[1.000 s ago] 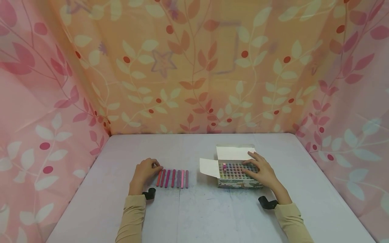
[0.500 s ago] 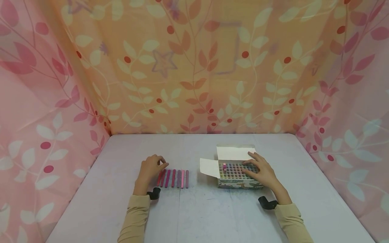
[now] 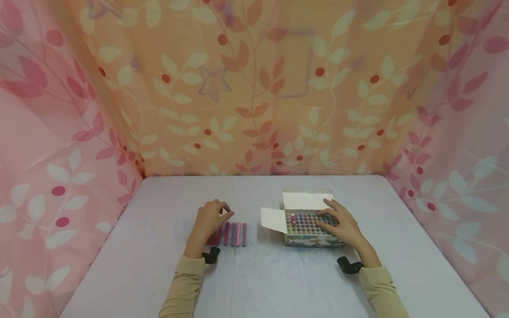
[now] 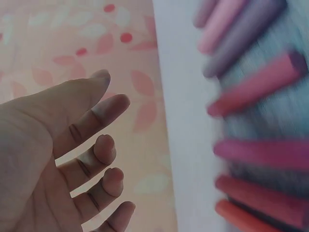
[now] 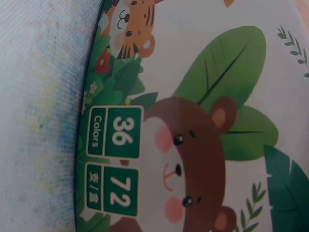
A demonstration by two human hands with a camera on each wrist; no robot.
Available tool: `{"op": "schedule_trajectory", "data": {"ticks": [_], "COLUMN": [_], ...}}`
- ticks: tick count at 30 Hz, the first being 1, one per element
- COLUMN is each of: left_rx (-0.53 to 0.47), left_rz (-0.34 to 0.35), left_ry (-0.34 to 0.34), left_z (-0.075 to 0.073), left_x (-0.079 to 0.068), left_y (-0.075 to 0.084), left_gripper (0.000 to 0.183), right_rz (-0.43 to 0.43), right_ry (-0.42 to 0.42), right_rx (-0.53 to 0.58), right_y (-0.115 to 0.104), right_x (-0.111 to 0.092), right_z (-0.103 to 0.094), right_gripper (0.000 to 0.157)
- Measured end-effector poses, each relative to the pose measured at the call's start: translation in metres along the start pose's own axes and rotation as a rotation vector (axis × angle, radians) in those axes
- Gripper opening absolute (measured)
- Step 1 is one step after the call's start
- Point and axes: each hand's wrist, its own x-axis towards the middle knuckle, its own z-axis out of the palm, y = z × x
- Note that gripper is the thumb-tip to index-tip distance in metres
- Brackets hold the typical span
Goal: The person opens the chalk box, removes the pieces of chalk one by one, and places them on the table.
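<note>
In the head view, my left hand (image 3: pixel 210 221) hovers over the left end of a row of crayons (image 3: pixel 238 234). Seen from the left wrist, the thumb and fingers are loosely bent with nothing between them, and the red, pink and purple crayons (image 4: pixel 260 84) lie beside the hand. My right hand (image 3: pixel 339 223) rests on the right end of an open cardboard box (image 3: pixel 306 240), fingers spread over its top. Rows of coloured round ends fill the box, and one pink crayon (image 3: pixel 293 217) sticks up at its left. The right wrist view shows only the printed box side (image 5: pixel 203 145).
White flaps (image 3: pixel 273 219) of the box stand out at its left and back. A pale cloth with colour smudges covers the table (image 3: pixel 258 282). Patterned curtains (image 3: pixel 254 88) enclose the back and both sides. A dark camera sits on each wrist.
My left hand has moved to the right from beside the leftmost crayon, now covering the left end of the row. The right hand and the box stay where they were.
</note>
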Motion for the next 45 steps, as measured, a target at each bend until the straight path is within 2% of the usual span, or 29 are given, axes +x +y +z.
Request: {"op": "schedule_trajectory", "data": {"ticks": [8,20,26,30,36,45], "left_rx": [-0.039,-0.067,-0.022,0.022,0.085,0.119], "left_rz": [0.101,0.266,0.339,0.361,0.372,0.353], "left_ry": [0.016,0.064,0.062,0.040,-0.036,-0.097], "left_z": [0.002,0.024,0.033,0.040,0.049,0.062], "left_x": [0.002,0.013,0.016,0.020,0.026,0.037], "left_y": [0.032,0.080,0.103,0.116,0.132,0.140], "left_gripper": [0.016,0.012,0.012,0.011,0.012,0.015], "right_rz": [0.009,0.025,0.026,0.030,0.033,0.019], "right_ry": [-0.011,-0.012,-0.015,-0.015,-0.016,-0.004], "right_rx": [0.005,0.015,0.012,0.012,0.005,0.004], "right_y": [0.000,0.000,-0.001,-0.001,-0.002,-0.002], "right_x": [0.004,0.000,-0.001,-0.001,-0.001,0.000], "right_z": [0.002,0.002,0.001,0.000,-0.001,-0.001], "right_gripper": [0.029,0.029,0.029,0.028,0.029,0.028]}}
